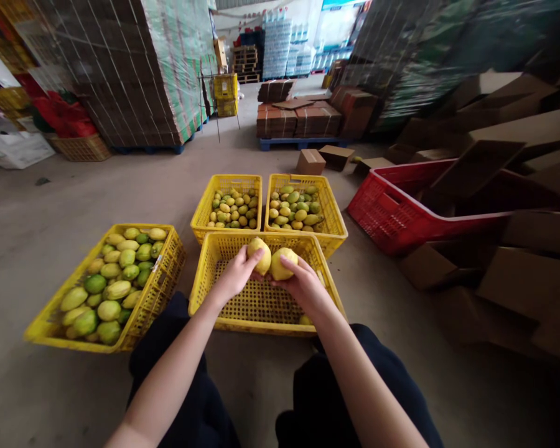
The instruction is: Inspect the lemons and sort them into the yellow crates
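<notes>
My left hand [237,272] is closed round a yellow lemon [260,256], thumb on its near side. Close beside it, my right hand [303,283] grips another yellow lemon [284,264]. Both fruits are held above a yellow plastic crate [256,314] with a perforated floor. In that crate's near right corner a bit of yellow fruit [305,319] shows, partly hidden by my right forearm. Just beyond stand two yellow crates, the left one holding small yellow-green fruit [234,210], the right one greener fruit [293,206].
A tilted yellow crate [172,269] full of yellow and green lemons stands at my left. On the right, a red crate [381,218] sits among piled cardboard boxes [532,283]. Bundled flat cardboard [298,121] rests on a blue pallet ahead; tall wrapped stacks [121,74] rise behind.
</notes>
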Demonstrator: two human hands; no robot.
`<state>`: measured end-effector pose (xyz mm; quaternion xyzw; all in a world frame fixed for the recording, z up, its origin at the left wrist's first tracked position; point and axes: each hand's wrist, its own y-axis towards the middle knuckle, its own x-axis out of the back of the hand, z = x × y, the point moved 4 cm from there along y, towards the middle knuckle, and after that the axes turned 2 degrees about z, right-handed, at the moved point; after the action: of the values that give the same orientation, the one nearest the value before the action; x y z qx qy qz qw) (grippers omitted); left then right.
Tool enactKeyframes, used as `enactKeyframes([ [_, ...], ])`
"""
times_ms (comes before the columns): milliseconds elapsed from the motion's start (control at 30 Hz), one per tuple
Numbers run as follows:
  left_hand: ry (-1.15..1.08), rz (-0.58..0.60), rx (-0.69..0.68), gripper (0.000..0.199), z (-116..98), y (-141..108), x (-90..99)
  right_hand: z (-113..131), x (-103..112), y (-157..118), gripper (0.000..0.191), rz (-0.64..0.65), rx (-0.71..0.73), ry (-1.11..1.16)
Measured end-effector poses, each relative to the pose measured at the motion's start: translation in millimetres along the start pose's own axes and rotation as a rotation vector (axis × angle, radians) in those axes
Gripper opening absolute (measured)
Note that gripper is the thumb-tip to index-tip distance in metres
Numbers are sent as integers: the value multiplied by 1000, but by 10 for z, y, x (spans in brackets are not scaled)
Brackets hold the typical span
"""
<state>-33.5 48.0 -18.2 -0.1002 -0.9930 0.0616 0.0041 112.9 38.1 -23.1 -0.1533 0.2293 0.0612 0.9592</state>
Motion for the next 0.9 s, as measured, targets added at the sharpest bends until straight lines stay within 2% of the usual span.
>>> enactKeyframes([
  [67, 58, -22, -129, 51, -35, -24, 20, 56, 46, -14, 44, -90, 186, -135],
  [133, 88, -5, -219, 53, -86, -54, 23, 111, 50, -36, 54, -101, 349, -305],
  [300, 41, 32, -291, 58, -219, -110, 21, 208, 11, -104, 46, -104, 627, -602],
  [400, 19, -12, -314, 54, -291, -141, 19, 242, -21, -152, 44, -136, 689, -611],
  [533, -130, -58, -256, 50, -323, -162, 2, 266, -35, -200, 51, -154, 665, -345],
  [633, -288, -104, -166, 44, -310, -156, 3, 255, -28, -197, 45, -146, 526, -155],
  [700, -371, -118, -122, 38, -311, -153, 2, 248, -47, -186, 35, -80, 420, -82],
  [767, -470, -71, -96, 39, -323, -156, -17, 244, -79, -174, 33, 14, 332, 1],
  [900, -765, 117, -61, 45, -339, -172, -102, 202, -123, -141, 41, 136, 190, 206],
])
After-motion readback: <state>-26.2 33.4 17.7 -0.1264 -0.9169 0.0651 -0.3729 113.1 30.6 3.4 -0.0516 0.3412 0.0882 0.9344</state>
